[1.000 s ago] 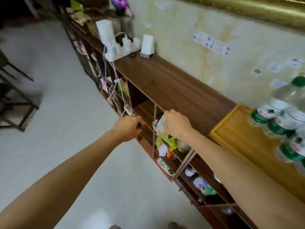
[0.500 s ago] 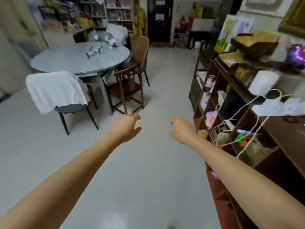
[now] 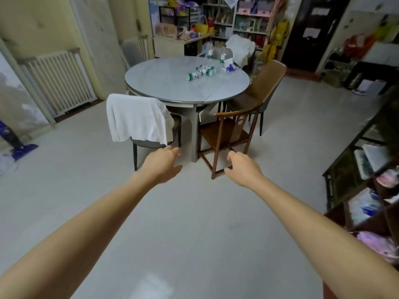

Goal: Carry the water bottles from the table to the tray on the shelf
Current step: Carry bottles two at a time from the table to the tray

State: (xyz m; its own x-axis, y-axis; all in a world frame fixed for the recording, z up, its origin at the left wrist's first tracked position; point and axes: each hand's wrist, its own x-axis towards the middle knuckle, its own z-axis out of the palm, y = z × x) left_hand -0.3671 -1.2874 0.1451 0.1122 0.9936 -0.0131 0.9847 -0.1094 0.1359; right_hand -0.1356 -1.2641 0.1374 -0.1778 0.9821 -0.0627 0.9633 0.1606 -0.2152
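Observation:
Several clear water bottles with green and white labels (image 3: 200, 72) lie on their sides on the round grey table (image 3: 164, 83) ahead of me. Two more bottles (image 3: 222, 56) stand upright near the table's far edge. My left hand (image 3: 162, 164) and my right hand (image 3: 243, 167) are stretched forward over the floor, well short of the table. Both hold nothing and their fingers are loosely apart. The tray and the shelf top are out of view.
A chair draped with a white cloth (image 3: 138, 117) and a wooden armchair (image 3: 228, 130) stand at the table's near side. A brown chair (image 3: 263, 85) sits to the right. Cluttered shelving (image 3: 367, 180) lines the right edge. Open floor lies between me and the table.
My view has swung left, away from the wooden shelf and tray with bottles, to face the table. The table is now centred and closer. Both hands have stayed empty.

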